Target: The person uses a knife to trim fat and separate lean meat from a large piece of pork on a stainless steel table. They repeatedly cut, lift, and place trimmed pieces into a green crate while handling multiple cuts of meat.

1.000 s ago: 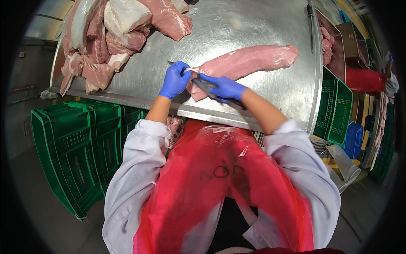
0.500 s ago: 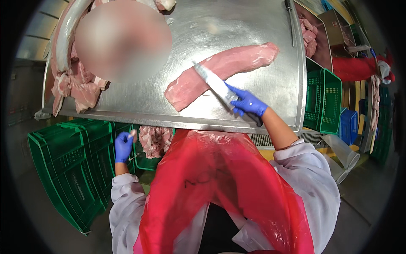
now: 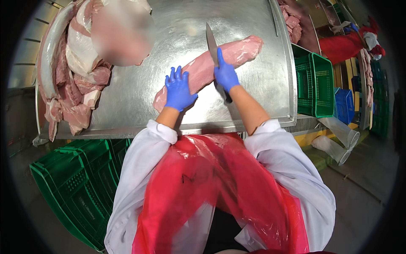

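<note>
A long pink piece of boneless meat (image 3: 230, 53) lies slantwise on the metal table (image 3: 169, 25), its far end to the right. My left hand (image 3: 178, 89), in a blue glove, rests flat on its near left part with the fingers spread. My right hand (image 3: 226, 75), also gloved in blue, grips a knife (image 3: 211, 40), the index finger stretched along the blade. The blade crosses over the middle of the meat and points away from me. Part of the knife's dark handle shows below my palm.
A heap of meat cuts (image 3: 78, 80) fills the table's left side, partly blurred. Green crates (image 3: 80, 182) stand below the left edge. Right of the table are another green crate (image 3: 315, 84), a blue crate (image 3: 344, 105) and a tray of meat pieces (image 3: 292, 23). A person in red (image 3: 342, 46) is farther right.
My left hand has come up from beside the crates, where it held a small scrap, onto the meat. My right hand has moved left and turned the knife to point away from me.
</note>
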A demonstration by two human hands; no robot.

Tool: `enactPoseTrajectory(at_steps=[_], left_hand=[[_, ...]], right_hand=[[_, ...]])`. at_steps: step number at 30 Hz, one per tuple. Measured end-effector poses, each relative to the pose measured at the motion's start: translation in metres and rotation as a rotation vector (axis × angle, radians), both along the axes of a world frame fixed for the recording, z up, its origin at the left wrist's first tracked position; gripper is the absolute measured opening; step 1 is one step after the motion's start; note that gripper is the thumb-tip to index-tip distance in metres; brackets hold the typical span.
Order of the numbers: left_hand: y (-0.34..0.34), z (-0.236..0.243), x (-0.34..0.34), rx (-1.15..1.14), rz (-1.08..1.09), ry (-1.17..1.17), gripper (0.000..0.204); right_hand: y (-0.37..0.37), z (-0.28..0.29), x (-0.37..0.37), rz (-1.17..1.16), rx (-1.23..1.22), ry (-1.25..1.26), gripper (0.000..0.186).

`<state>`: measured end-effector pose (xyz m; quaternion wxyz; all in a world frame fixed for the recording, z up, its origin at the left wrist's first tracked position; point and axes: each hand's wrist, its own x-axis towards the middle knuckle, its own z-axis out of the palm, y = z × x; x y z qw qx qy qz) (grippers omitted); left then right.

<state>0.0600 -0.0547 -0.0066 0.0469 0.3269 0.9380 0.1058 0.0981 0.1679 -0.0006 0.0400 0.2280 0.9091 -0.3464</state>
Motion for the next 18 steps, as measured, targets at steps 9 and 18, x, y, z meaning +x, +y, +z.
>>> enactPoseTrajectory(at_steps=[9, 18], left_hand=[[0.057, -0.001, -0.086, -0.055, 0.219, -0.317, 0.090], [-0.037, -0.024, -0.134, 0.922, 0.488, -1.241, 0.082]], right_hand=[[-0.027, 0.021, 0.105, 0.182, 0.017, -0.322, 0.089], [0.013, 0.073, 0.228, 0.051, -0.431, -0.194, 0.080]])
